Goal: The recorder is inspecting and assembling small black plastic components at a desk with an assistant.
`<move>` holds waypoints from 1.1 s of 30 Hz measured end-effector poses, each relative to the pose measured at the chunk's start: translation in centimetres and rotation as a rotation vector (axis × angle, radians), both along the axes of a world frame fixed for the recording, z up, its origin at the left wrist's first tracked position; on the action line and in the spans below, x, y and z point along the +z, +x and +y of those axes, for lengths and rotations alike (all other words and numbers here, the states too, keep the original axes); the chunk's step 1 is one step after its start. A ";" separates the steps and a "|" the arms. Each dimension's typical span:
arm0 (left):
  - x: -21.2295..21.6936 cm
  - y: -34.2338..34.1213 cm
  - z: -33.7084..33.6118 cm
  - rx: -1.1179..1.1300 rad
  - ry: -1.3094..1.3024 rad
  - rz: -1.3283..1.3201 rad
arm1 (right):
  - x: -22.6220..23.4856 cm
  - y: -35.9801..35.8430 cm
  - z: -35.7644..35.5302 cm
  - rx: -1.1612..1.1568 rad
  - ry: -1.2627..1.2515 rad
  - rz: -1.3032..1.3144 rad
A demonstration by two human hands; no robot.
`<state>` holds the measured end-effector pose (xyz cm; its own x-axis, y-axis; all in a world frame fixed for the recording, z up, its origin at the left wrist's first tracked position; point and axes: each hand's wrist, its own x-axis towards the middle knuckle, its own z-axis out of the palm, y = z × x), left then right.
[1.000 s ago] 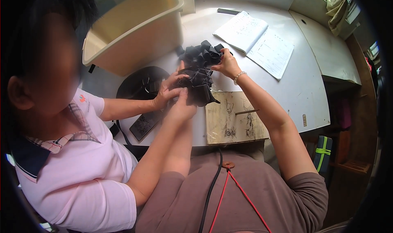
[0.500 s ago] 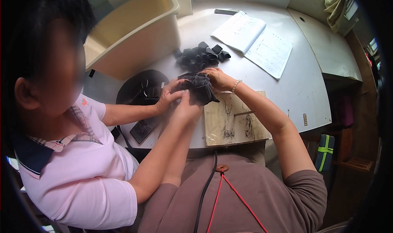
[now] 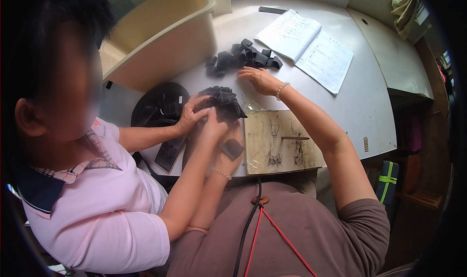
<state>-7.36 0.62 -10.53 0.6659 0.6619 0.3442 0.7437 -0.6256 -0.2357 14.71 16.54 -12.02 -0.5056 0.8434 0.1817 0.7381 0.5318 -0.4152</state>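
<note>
My right hand (image 3: 262, 81) reaches out over the table with fingers stretched, just short of a pile of black fabric pieces (image 3: 243, 55). It appears to hold nothing. My left hand (image 3: 232, 162) is low beside the board, a small dark square piece (image 3: 232, 149) against it. Its fingers run up beneath a bundle of folded black fabric pieces (image 3: 224, 102) and are hidden there. A person in a pink shirt (image 3: 112, 199) leans in from the left, both hands (image 3: 192, 114) at that bundle.
A wooden board (image 3: 277, 153) with black marks and a thin stick (image 3: 295, 138) lies at the near edge. Behind are an open notebook (image 3: 309, 46) and a large cream bin (image 3: 168, 48). A phone (image 3: 170, 153) and a round black tray (image 3: 146, 104) lie left.
My right hand has left the black bundle and moved up toward the pile. The bundle and the person's hands have shifted slightly left. My left wrist and the dark square now show.
</note>
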 end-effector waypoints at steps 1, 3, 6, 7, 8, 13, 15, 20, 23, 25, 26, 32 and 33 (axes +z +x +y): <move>0.0 0.0 -0.2 -0.007 0.012 0.020 | -0.1 0.2 -0.3 0.019 0.081 0.048; -0.6 -0.3 -0.7 -0.017 0.020 0.040 | -0.3 0.8 -1.3 0.007 0.049 0.147; -2.6 -1.9 -1.1 0.056 -0.513 -0.270 | 1.3 0.9 -3.4 -0.011 -0.001 0.257; -2.6 -2.1 -1.2 0.052 -0.603 -0.380 | 1.9 1.1 -4.3 -0.034 -0.020 0.265; -2.5 -2.4 -1.4 0.047 -0.691 -0.492 | 2.4 1.4 -5.3 -0.066 -0.059 0.295; -1.8 -2.4 -1.7 -0.016 -0.674 -0.581 | 5.5 5.0 -10.9 -0.219 -0.170 0.431; -1.2 -3.2 -2.0 0.005 -0.652 -0.604 | 6.6 5.6 -12.6 -0.292 -0.174 0.517; -2.9 -3.3 -1.6 -0.089 -0.539 -0.683 | 5.8 7.8 -16.9 -0.498 -0.209 0.948; -1.5 -3.0 -1.1 -0.089 -0.590 -0.717 | 4.9 7.9 -18.2 -0.571 -0.213 0.982; -1.1 -3.0 -0.6 -0.085 -0.643 -0.744 | 5.2 6.9 -19.2 -0.575 -0.175 1.031; -1.3 -2.9 -0.3 -0.061 -0.725 -0.735 | 5.6 6.4 -19.9 -0.605 -0.098 1.083; -2.4 -2.5 2.4 0.257 -1.412 -0.853 | 12.7 1.7 -25.3 -0.181 -0.252 1.115; -3.1 -2.9 2.6 0.261 -1.407 -0.851 | 13.8 0.6 -25.5 -0.015 -0.381 0.919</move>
<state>-10.24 3.20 -13.64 0.4418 0.8051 -0.3957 0.4677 0.1697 0.8675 15.27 -8.98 1.74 -0.2929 0.9321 0.2132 0.0496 0.2375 -0.9701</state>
